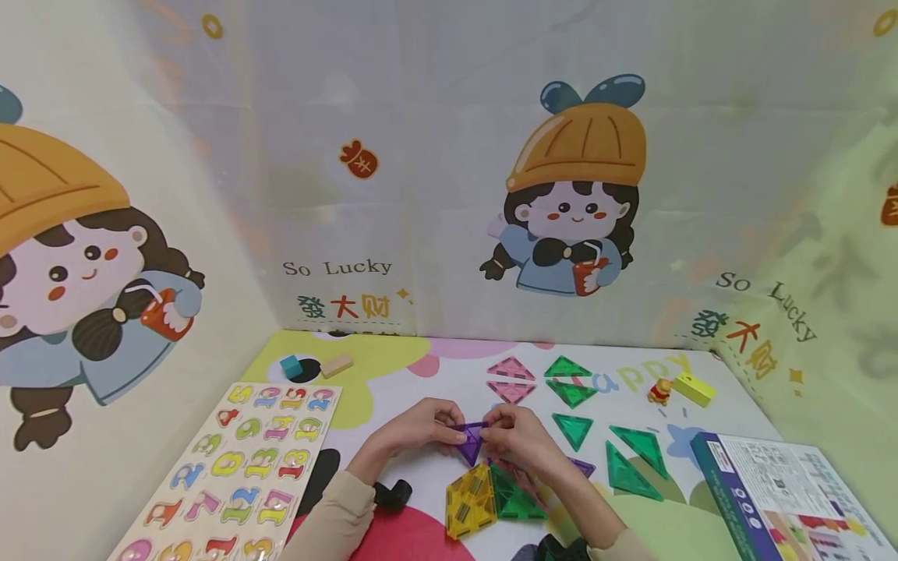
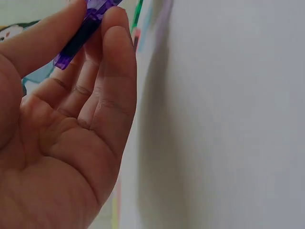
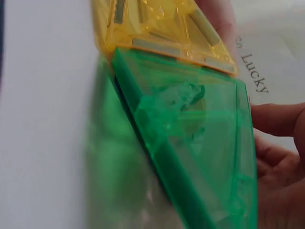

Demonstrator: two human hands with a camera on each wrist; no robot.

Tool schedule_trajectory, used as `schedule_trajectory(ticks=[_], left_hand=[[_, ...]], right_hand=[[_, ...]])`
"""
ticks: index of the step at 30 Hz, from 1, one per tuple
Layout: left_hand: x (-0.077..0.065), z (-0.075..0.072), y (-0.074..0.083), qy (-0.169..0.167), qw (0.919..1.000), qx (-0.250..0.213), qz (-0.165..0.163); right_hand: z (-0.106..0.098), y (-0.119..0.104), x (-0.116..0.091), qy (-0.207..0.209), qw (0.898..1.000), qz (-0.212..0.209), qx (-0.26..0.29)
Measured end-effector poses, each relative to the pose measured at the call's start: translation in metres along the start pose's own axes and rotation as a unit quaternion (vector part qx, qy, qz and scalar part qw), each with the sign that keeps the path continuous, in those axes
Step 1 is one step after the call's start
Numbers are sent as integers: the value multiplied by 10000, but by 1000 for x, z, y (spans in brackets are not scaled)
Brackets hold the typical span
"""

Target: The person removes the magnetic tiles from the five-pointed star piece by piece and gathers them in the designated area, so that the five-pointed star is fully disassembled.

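Head view. From my distant post I have both of the person's hands low at centre. Left hand (image 1: 433,425) pinches a purple tile (image 1: 471,446), triangular, point down; right hand (image 1: 517,438) has its fingertips curled on the tile's upper corner, a pinch as I read it. Just below, nearer the wearer: a yellow tile piece (image 1: 471,502) and a green tile piece (image 1: 517,500), side by side. My judgement: the step is handling and aligning this one tile. The next move calls for a light, level turn and a straight approach of edge to edge; a skewed one could knock the pieces below. Room: the tabletop (image 1: 421,475) has bare cloth left of the yellow piece, up to the number board (image 1: 312,450). Right side tighter: loose green triangles (image 1: 634,473) lie beside the forearm, with the box (image 1: 768,475) beyond.

Left wrist view. Thumb and fingers grip the purple tile near the top edge, seen almost edge-on. Palm holds nothing else. Pale surface fills the right side.

Right wrist view. Green piece large in front, its top edge meeting the yellow piece. Fingers (image 3: 279,119) show at the right; whose, I cannot tell. Purple tile not visible here, so no check on the right-hand grip.
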State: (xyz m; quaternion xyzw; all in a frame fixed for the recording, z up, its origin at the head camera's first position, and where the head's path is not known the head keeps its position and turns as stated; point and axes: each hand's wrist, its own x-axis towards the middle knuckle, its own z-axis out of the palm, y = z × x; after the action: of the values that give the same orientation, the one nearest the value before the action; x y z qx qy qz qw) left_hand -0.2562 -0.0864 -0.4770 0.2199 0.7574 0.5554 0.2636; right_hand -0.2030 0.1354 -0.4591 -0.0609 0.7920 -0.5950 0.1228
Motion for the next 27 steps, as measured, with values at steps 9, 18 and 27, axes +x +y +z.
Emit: schedule_trajectory(ticks=[9, 18, 27], left_hand=[[1, 8, 6, 419, 9985, 361, 46], [-7, 7, 9, -359, 9899, 1362, -168], [-23, 5, 22, -1278, 9702, 2033, -340]], right_hand=[[-28, 1, 2, 641, 9972, -166, -341], [-54, 12, 3, 1074, 9920, 355, -556], [-56, 18, 5, 1545, 9714, 311, -1778]])
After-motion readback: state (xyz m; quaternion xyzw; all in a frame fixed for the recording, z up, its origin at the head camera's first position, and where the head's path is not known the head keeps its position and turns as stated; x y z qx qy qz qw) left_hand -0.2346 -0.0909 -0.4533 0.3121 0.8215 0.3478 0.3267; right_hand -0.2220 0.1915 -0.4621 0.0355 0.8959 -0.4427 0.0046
